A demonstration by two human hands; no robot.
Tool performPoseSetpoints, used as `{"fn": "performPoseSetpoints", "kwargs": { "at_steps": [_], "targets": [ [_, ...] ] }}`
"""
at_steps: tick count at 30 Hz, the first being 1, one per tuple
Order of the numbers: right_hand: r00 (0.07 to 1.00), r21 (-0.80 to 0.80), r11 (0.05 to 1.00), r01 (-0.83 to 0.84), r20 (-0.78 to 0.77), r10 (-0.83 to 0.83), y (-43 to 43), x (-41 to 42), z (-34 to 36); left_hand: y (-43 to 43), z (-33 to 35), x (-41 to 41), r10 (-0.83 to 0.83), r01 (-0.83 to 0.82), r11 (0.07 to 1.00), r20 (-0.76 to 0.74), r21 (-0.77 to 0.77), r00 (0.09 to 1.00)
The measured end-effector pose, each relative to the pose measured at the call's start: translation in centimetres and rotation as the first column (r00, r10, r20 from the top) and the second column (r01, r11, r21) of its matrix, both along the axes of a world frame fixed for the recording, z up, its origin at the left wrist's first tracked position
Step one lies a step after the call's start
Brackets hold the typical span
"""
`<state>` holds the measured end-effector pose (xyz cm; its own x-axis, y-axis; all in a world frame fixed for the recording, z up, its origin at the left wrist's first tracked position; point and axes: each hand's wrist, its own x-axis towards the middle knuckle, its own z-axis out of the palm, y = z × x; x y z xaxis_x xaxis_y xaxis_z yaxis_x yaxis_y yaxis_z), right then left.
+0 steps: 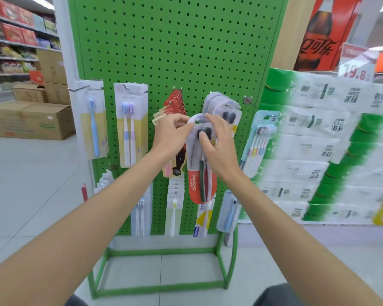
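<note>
Both hands hold a toothbrush pack (196, 184) upright in front of the green pegboard (175, 51). The left hand (173, 131) pinches its top edge with curled fingers. The right hand (219, 149) grips it, thumb pressed on the front and fingers curled over the top. Just behind, matching packs (227, 108) hang on a hook. Toilet paper (318, 151) is stacked to the right, and cardboard boxes (31, 120) sit far left.

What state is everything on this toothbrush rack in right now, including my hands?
Colgate toothbrush pack, apparently off its hook, held upright by both hands.
Left hand, pinching the pack's top edge.
Right hand, gripping the pack's upper part, thumb in front.
Matching packs behind, hanging on their hook.
Red packs, hanging.
Hook right of them, bare.
Large cardboard box, closed.
</note>
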<state>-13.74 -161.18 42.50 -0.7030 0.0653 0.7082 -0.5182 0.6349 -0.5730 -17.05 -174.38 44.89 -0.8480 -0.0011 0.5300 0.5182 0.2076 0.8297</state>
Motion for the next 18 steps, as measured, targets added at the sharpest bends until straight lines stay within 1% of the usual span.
{"fn": "performPoseSetpoints", "kwargs": {
  "at_steps": [3,5,8,13,18],
  "targets": [
    [0.996,-0.136,0.99,-0.034,0.074,0.044,-0.3,0.5,-2.5,-0.1,-2.6,-0.2,-0.097,0.09,0.993,0.1,0.072,0.99],
    [0.994,-0.214,0.976,-0.026,0.101,0.049,-0.6,0.4,-4.1,-0.1,-4.4,-0.2,-0.146,0.124,0.984,0.176,0.129,0.973],
    [0.992,-0.278,0.96,-0.009,0.117,0.043,-0.7,0.2,-7.1,-0.3,-7.2,-0.3,-0.195,0.149,0.973,0.286,0.175,0.938],
    [0.972,-0.425,0.905,-0.007,0.209,0.106,-0.7,0.0,-11.3,-0.3,-11.9,-0.3,-0.243,0.192,0.968,0.414,0.161,0.878],
    [0.926,-0.573,0.819,0.023,0.321,0.198,-0.6,-0.7,-12.9,-0.6,-14.0,-0.1,-0.271,0.217,0.962,0.45,0.168,0.851]
  ]
}}
